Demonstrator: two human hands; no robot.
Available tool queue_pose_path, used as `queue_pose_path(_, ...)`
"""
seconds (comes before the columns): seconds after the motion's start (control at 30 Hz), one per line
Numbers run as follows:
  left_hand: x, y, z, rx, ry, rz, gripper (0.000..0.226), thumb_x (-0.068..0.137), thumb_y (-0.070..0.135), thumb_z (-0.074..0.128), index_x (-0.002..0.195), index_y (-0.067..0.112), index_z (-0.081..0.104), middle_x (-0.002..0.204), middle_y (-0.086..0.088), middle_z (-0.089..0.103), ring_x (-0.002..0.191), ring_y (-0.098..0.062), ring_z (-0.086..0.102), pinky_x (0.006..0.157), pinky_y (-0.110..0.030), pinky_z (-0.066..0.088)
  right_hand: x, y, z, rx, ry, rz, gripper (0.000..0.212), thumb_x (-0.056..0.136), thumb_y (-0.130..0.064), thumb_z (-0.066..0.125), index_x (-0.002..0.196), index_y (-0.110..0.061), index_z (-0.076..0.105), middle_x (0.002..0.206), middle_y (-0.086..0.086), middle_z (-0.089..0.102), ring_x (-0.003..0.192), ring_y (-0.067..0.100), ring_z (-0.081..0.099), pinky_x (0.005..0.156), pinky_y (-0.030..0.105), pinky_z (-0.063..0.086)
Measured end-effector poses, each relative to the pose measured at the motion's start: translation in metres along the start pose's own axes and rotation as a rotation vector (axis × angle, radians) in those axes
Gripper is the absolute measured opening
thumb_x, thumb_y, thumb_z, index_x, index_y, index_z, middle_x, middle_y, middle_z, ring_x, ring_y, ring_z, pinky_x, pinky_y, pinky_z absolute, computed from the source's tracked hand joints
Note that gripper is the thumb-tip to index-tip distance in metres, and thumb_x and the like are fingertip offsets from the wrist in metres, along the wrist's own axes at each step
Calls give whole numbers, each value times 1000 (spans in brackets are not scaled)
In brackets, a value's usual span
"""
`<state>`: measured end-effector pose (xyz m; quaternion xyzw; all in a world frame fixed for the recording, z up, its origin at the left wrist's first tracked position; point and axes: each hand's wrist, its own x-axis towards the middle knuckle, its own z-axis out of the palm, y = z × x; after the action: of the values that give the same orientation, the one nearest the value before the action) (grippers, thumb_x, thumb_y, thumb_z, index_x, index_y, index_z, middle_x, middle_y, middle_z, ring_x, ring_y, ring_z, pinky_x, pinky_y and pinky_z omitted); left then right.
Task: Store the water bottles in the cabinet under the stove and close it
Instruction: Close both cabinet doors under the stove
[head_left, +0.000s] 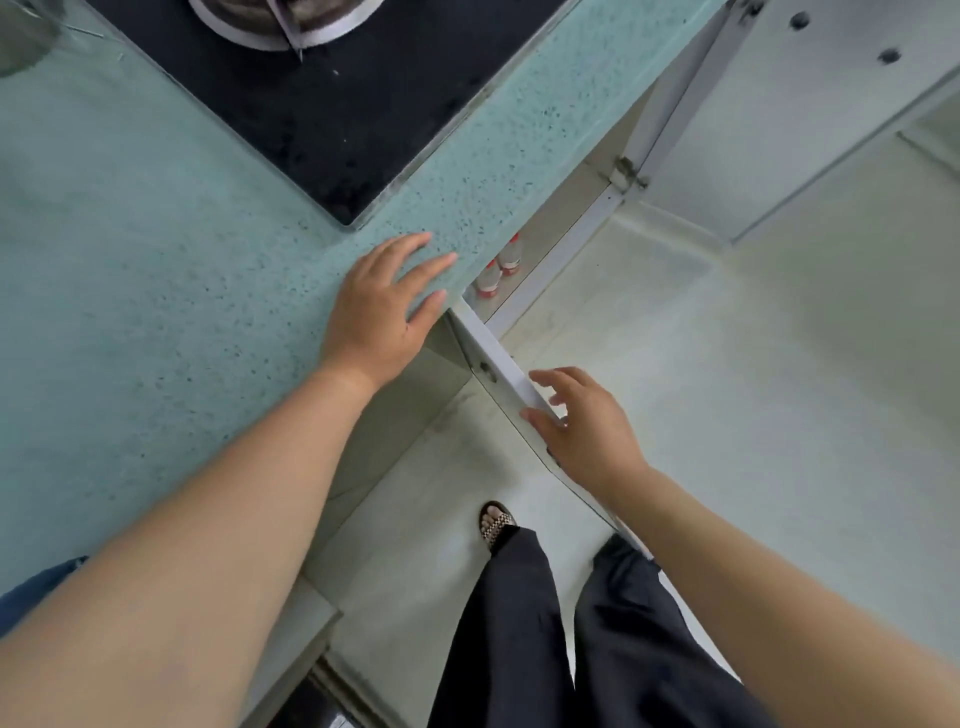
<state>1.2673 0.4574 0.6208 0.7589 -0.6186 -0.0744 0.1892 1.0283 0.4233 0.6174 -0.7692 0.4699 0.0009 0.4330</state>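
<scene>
A speckled teal countertop (156, 291) is filling the left half of the frame, with a black stove top (332, 119) sitting in it toward the upper centre and the rim of a pan (291, 26) showing at the top edge. At centre left, the person's left hand (382, 306) is lying palm-down on the counter's front edge, its fingers (415, 254) spread apart and flat, gripping nothing. Just right of those fingertips and below the counter's lip, two water bottles (498, 267) with red caps and red labels are standing upright, side by side, inside the open cabinet (566, 223) under the stove; they are near the left hand but set apart from it by the counter edge. Lower in the centre, a white cabinet door (501, 364) is standing ajar, seen edge-on and slanting toward the lower right. The right hand (587, 426) is resting against that door's top edge, its fingers loosely curled and parted, thumb touching the edge; whether they are actually gripping it cannot be told. The bottles are sitting well above and left of this hand, untouched. At upper right, a second white door (810, 119) is hanging wide open on its hinge (628, 174). Along the bottom, dark trousers (519, 623) and a sandalled foot (496, 522) are standing on pale floor (779, 364).
</scene>
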Motion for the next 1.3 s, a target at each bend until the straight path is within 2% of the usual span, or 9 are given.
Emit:
queue_pose_path(0.1,0,-1,-2,-18,21,-4,35,92,31,49,125,21,58,134,-10,52,123,-28,48,104,-42,37,0,3,7,85,48,33,28,87,-26,61,114,-22,61,109,-8,60,88,12,59,73,38,55)
queue_pose_path(0.27,-1,0,-4,-18,-7,-1,37,92,34,48,126,22,57,136,-8,51,124,-26,47,104,-39,37,0,7,4,-26,70,-3,28,89,-28,58,116,-23,61,108,-8,63,88,14,62,72,24,46)
queue_pose_path(0.4,0,0,-4,-17,-15,-8,38,92,36,45,126,23,57,136,-7,50,125,-25,46,104,-39,37,4,11,-4,-90,107,-13,28,90,-28,57,117,-23,61,108,-7,63,87,19,62,69,29,46)
queue_pose_path(0.77,-2,0,1,0,19,12,38,91,35,48,125,21,58,135,-9,51,123,-27,48,103,-41,39,33,34,-47,-185,248,11,21,84,-38,63,100,-24,67,97,-6,65,88,18,59,63,25,34)
queue_pose_path(0.93,0,2,-1,13,5,3,38,91,36,47,124,20,58,134,-10,51,123,-29,47,103,-42,38,29,44,-62,-238,194,-103,19,85,-28,64,102,-21,69,101,-1,66,93,23,60,68,28,43)
queue_pose_path(1.1,0,3,0,37,10,5,39,90,36,46,123,18,58,133,-12,52,122,-29,47,102,-43,38,6,66,-69,-332,187,-186,19,84,-26,66,102,-20,70,101,0,67,93,26,62,66,28,42)
queue_pose_path(1.2,1,3,-1,57,23,15,39,90,34,47,123,17,58,130,-13,53,120,-30,49,101,-43,40,3,69,-64,-299,176,-206,20,84,-26,65,103,-22,69,100,-2,66,91,25,62,65,31,48)
queue_pose_path(1.3,1,5,0,92,32,16,38,90,33,47,122,15,58,128,-14,54,118,-32,50,100,-44,40,6,77,-62,-240,226,-190,19,83,-27,67,102,-25,69,98,-5,66,88,23,62,63,29,47)
